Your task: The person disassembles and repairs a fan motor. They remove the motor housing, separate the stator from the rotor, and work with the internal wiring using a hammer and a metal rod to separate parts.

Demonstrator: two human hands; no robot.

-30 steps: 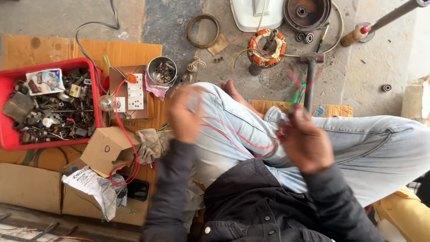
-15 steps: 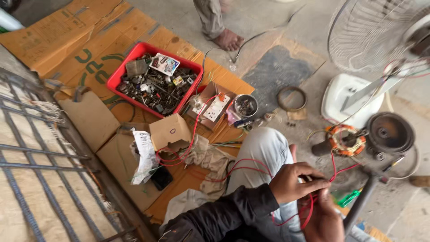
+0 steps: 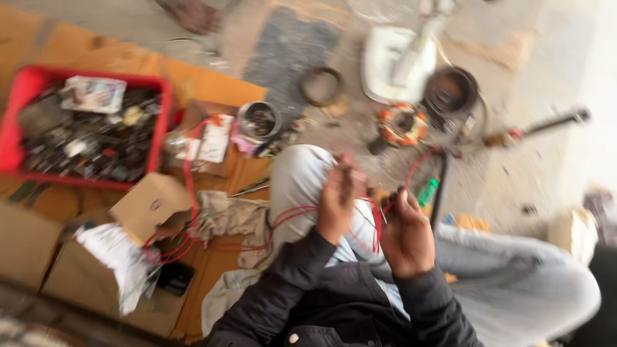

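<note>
Both pinching red wires (image 3: 292, 217) above the knee, left hand (image 3: 337, 202) and right hand (image 3: 405, 234) close together — slack looping toward the red tray (image 3: 13, 115), likely to snag.

Red parts tray (image 3: 26, 115), small metal tin (image 3: 258, 120), wound stator (image 3: 402, 124), cardboard box (image 3: 151, 204).

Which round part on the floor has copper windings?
The stator, just above the hands: an orange and white wound ring. The dark ring to its left is bare, and the black housing to its right shows no windings.
</note>
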